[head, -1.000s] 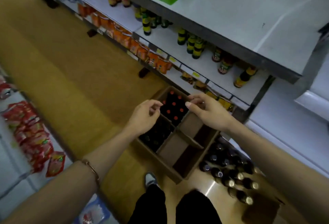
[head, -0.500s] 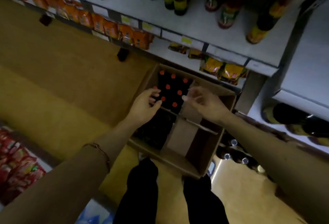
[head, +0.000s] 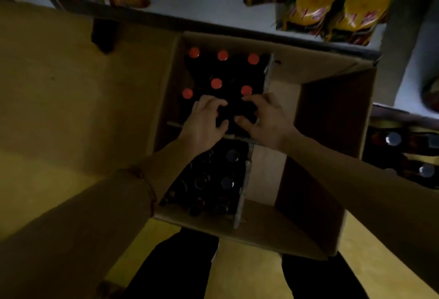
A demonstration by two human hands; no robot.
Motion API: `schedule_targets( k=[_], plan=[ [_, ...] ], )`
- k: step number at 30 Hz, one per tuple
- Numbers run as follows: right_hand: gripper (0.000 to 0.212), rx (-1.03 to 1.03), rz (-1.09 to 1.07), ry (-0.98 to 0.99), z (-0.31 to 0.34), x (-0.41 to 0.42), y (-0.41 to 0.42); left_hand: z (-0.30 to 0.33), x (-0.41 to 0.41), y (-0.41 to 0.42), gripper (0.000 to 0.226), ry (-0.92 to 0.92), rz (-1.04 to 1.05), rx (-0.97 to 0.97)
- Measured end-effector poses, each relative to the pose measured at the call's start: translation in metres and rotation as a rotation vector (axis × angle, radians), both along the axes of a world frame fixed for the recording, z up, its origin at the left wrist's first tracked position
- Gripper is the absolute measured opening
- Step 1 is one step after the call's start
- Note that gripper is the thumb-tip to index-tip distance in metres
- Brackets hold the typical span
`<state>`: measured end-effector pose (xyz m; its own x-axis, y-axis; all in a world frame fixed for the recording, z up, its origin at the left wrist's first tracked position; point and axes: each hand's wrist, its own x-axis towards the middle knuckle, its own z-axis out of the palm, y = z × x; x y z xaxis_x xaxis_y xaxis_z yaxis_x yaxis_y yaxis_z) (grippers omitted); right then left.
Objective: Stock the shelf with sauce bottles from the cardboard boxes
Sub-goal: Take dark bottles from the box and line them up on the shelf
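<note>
Head view: dark red-capped sauce bottles in cardboard box, each hand's grip apparently curling over them, clamping unclear.

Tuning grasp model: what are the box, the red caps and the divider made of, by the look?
Box: brown corrugated cardboard, matte; folded flaps show.
Red caps: smooth, slightly glossy, plastic or painted metal; too blurred to tell.
Divider: thin cardboard sheet, pale raw edge.
</note>
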<state>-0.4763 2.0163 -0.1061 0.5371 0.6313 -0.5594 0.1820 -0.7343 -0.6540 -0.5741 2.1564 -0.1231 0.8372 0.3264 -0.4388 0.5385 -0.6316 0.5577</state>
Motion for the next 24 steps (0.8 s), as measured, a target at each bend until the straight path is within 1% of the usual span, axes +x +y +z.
schedule_targets(
  k=[3,5,7,10,12,15,17,20,22,24],
  plan=[
    [0.057,-0.048,0.065,0.018,-0.034,0.006,0.009,-0.032,0.002,0.009,0.057,0.05,0.081,-0.02],
    [0.057,-0.099,0.201,0.05,-0.051,0.014,0.007,-0.053,0.004,0.013,0.061,0.095,0.092,-0.073],
    [0.058,-0.139,0.319,0.028,-0.062,0.02,0.006,-0.071,0.003,0.017,0.059,0.122,0.065,-0.079],
    [0.058,-0.145,0.398,-0.094,-0.077,0.024,0.01,-0.086,0.001,0.031,0.051,0.087,0.068,-0.079],
    [0.058,-0.159,0.444,-0.171,-0.085,0.023,0.013,-0.09,0.001,0.044,0.049,0.09,0.026,-0.122],
    [0.056,-0.194,0.541,-0.326,-0.093,0.02,0.017,-0.098,0.005,0.06,0.057,0.165,-0.152,-0.198],
    [0.053,-0.2,0.6,-0.421,-0.098,0.018,0.019,-0.108,0.008,0.064,0.068,0.217,-0.211,-0.226],
    [0.054,-0.173,0.611,-0.561,-0.109,0.012,0.015,-0.124,0.012,0.06,0.081,0.234,-0.187,-0.26],
    [0.06,-0.089,0.565,-0.639,-0.117,0.005,0.011,-0.131,0.01,0.059,0.077,0.203,-0.164,-0.238],
    [0.069,-0.006,0.457,-0.715,-0.125,0.0,0.008,-0.136,0.009,0.057,0.066,0.155,-0.147,-0.197]
  ],
)
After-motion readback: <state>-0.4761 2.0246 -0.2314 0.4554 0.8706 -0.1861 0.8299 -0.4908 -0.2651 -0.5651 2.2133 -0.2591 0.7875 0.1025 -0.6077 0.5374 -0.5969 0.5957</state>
